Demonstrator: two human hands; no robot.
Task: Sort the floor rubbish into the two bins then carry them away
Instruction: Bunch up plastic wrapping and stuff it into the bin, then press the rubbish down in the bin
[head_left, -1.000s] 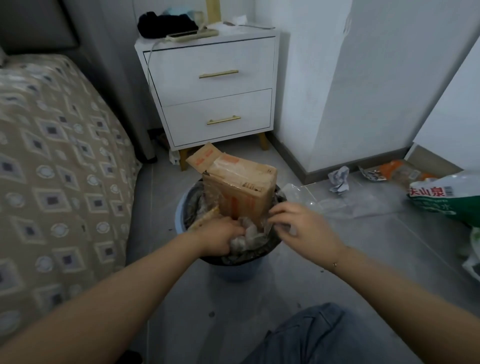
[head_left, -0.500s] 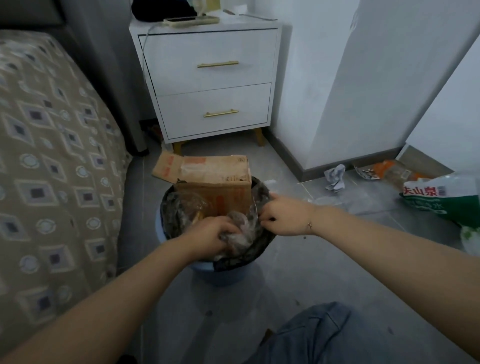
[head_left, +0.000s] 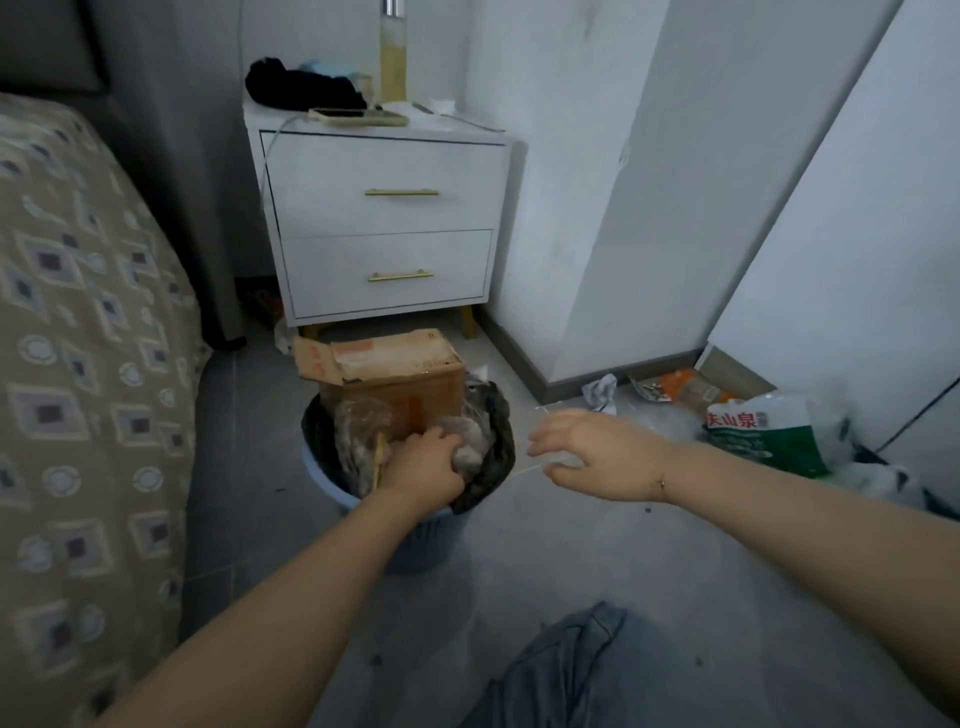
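At the far left we saw the bed with its tan, diamond-patterned cover (head_left: 78, 312), soft and slightly rumpled. Beyond it stood a white two-drawer nightstand with slim brass handles (head_left: 387, 228), a dark bundle of cloth (head_left: 304, 88) and a flat phone (head_left: 358, 117) on its top.

On the grey tiled floor (head_left: 597, 561) in front of the nightstand sat the round pale-blue plastic bin (head_left: 415, 535), lined with a crinkled black bag (head_left: 488, 457). It was packed full: a brown corrugated cardboard box with orange print (head_left: 395, 374) stood upright in the back of it, flaps loose, with cloudy crumpled plastic film (head_left: 358, 431) stuffed in front.

Our left hand (head_left: 423, 465) was down in the bin, its grip curled over a wad of that film and pressing it in; how tightly the fingers closed round it we could not tell. Our right hand (head_left: 592, 452) hovered just right of the bin's rim, grip spread wide, fingers loosely bent; something thin and clear seemed to lie by the fingertips, but it was too faint to say whether they touched it.

Further right, rubbish lay on the floor along the white wall: a crumpled white paper ball (head_left: 600, 392), a flat orange snack wrapper (head_left: 675, 387), and a green-and-white plastic package with red lettering (head_left: 763, 431). A knee in blue denim (head_left: 571, 675) showed at the bottom.
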